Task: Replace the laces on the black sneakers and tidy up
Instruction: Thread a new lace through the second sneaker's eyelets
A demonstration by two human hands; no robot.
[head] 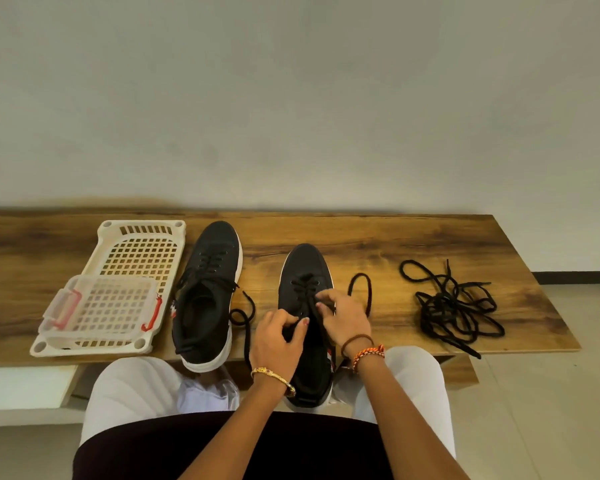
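Two black sneakers with white soles stand on the wooden table, toes pointing away. The left sneaker is laced, its lace ends loose. The right sneaker lies in front of me with a black lace threaded through its upper eyelets. My left hand grips the shoe's left side at the tongue opening. My right hand pinches the black lace over the eyelets. One end of that lace loops out to the right; another end trails to the left. A tangled pile of black laces lies further right.
A cream perforated plastic tray sits at the table's left, with a small clear box with red latches on it. The table's near edge is at my knees. Tiled floor shows at the right, a white wall behind.
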